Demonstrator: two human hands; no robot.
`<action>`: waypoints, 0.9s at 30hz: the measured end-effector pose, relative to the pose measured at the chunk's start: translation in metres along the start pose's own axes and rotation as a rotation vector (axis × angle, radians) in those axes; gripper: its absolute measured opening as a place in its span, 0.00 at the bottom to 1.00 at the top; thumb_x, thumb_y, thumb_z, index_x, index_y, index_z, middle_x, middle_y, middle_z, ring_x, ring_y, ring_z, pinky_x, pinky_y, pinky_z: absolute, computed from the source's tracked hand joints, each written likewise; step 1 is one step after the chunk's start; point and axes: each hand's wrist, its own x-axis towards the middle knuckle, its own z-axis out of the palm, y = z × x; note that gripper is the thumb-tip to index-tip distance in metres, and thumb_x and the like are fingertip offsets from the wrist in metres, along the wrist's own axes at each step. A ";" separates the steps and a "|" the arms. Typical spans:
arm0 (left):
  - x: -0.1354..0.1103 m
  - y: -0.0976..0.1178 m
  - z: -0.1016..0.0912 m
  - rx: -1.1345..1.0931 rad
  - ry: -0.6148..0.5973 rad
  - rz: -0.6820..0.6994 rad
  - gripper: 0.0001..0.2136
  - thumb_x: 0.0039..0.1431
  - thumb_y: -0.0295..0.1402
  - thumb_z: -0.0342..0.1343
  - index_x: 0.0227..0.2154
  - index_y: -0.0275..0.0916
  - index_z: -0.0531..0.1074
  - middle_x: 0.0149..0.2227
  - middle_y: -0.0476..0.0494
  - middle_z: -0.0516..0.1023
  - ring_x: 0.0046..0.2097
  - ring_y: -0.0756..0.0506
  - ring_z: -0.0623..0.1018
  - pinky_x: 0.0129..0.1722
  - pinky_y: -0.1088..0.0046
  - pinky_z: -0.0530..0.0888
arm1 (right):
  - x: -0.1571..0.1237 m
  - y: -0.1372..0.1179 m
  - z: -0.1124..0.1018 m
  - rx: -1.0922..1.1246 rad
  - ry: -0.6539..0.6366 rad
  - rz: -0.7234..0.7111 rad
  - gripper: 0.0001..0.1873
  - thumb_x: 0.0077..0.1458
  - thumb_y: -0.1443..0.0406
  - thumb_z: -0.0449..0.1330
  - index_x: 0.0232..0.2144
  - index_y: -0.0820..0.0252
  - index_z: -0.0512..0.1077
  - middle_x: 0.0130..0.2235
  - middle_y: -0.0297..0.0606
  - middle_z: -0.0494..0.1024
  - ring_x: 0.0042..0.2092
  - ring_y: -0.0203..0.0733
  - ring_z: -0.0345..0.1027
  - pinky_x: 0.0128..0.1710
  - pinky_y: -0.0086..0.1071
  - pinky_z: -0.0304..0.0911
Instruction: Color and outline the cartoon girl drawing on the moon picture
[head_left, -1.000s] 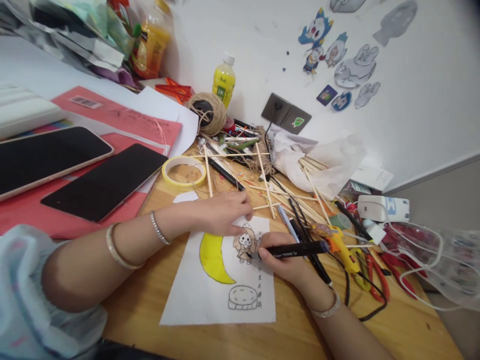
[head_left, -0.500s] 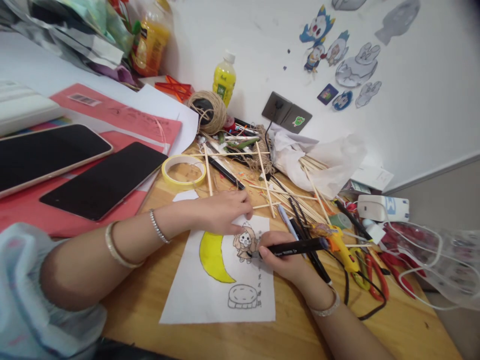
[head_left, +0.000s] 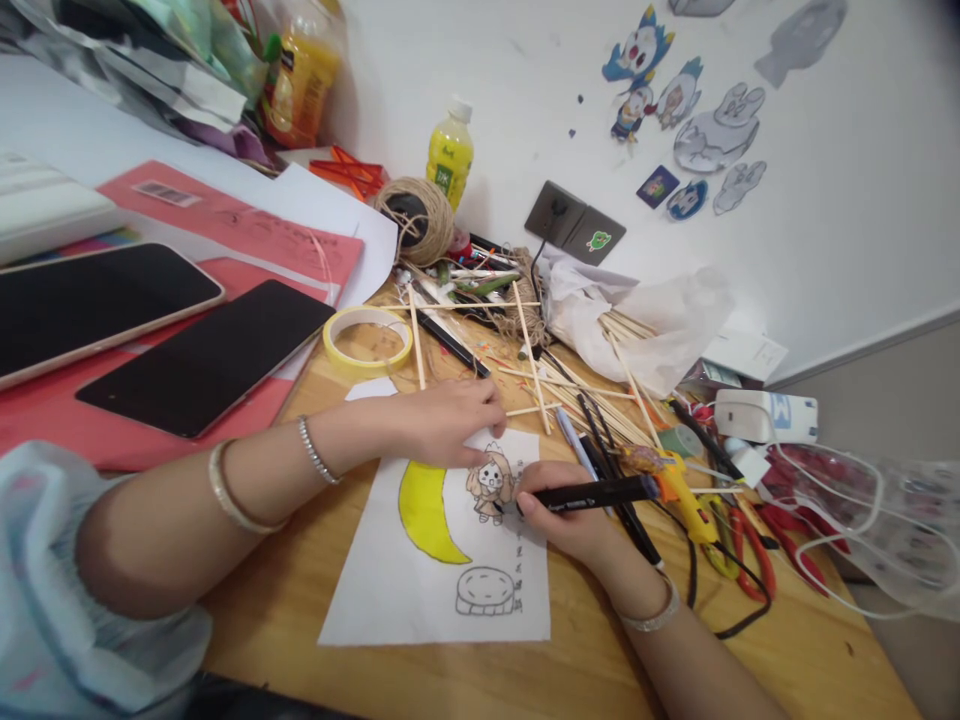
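A sheet of white paper (head_left: pixel 367 600) lies on the wooden table, bearing a yellow crescent moon (head_left: pixel 426 515), a small hooded figure (head_left: pixel 491 485), an uncoloured round cake drawing (head_left: pixel 485 592) and a column of handwritten characters. My left hand (head_left: pixel 450 420) rests flat across the paper's upper part, fingers stretched out and holding nothing. In my right hand (head_left: pixel 566 525) a dark marker pen (head_left: pixel 592 494) is gripped, its tip end by the figure's right side. The fingers partly hide the tip, and some characters are covered by the hand.
Left of the paper lie two dark phones (head_left: pixel 210 355) on red folders, and a roll of yellow tape (head_left: pixel 367 341). Behind are a twine ball (head_left: pixel 417 222), thin wooden sticks (head_left: pixel 531 355) and a yellow drink bottle (head_left: pixel 451 152). A yellow glue gun (head_left: pixel 686 500) and pliers (head_left: pixel 752 550) lie right.
Both hands and the paper look nearly the same as before. The marker stays at about the same spot; the view has shifted very slightly.
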 end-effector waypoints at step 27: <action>-0.001 0.000 -0.001 0.018 -0.012 0.001 0.13 0.56 0.39 0.56 0.42 0.40 0.69 0.43 0.41 0.67 0.43 0.42 0.70 0.43 0.67 0.67 | -0.001 0.003 0.002 0.052 0.024 0.019 0.15 0.56 0.60 0.55 0.19 0.58 0.66 0.19 0.34 0.69 0.22 0.37 0.63 0.23 0.30 0.61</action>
